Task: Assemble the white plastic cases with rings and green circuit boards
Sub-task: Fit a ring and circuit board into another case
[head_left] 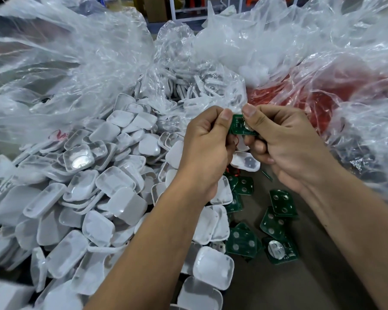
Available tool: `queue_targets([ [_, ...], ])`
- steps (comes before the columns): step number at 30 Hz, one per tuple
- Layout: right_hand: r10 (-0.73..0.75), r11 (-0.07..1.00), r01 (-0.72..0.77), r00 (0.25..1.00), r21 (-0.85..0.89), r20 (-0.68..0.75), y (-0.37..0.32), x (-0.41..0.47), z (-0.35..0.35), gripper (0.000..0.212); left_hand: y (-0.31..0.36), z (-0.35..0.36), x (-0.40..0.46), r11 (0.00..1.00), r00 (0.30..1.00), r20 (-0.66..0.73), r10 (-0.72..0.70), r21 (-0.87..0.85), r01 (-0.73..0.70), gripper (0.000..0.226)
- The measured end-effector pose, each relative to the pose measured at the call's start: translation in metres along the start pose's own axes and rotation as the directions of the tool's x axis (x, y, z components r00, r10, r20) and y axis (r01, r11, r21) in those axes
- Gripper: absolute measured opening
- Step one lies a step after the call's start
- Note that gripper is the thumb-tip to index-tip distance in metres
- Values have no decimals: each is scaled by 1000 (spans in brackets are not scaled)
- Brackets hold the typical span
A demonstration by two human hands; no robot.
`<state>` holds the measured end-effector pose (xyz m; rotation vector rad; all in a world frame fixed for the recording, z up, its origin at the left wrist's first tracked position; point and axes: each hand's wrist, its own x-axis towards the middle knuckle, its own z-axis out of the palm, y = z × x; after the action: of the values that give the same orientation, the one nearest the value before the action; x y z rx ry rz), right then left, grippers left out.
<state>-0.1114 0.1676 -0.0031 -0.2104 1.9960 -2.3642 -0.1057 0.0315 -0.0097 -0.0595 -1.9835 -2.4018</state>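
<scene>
Head view of the assembly at hand height. The left hand (207,139) and the right hand (278,139) meet above the worktop (300,276), each with thumb and curled fingers pinching an opposite edge of one green circuit board (241,126), which carries a round silver disc on its upper face; a thin red wire (235,143) trails from it between the two hands. Just below the right hand lies an open white plastic case (245,163) with a dark round part inside. Below both wrists, loose spare circuit boards (278,211) are scattered on the worktop, some overlapping. Under and beyond the left forearm spreads a large heap of white cases (94,198). Beyond the hands, a clear plastic bag (195,86) holds white rings (208,83), and further clear bags rise on either side. The board is judged light, thin and stiff, yet fragile at its soldered parts and wire; it is best taken by its bare edges, as here, never by the wire. The cases appear smooth, light and liable to slide off the heap.
</scene>
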Motion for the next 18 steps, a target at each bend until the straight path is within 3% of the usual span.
queue_targets([
  [4,-6,1000,6,1000,19,3,-1,-2,4,39,-1,2,-1,997,1000,1,-30,-78,30,36],
  [14,-72,997,69,996,40,52,-2,-2,3,25,-5,12,-6,984,994,12,-112,-137,112,32],
  [16,-76,992,77,997,101,-7,-4,1,-1,30,-4,14,-7,994,997,-5,-81,-77,80,32],
  [18,-88,986,98,993,134,-82,-6,3,-7,37,-7,11,-5,993,1000,0,0,115,0,28],
])
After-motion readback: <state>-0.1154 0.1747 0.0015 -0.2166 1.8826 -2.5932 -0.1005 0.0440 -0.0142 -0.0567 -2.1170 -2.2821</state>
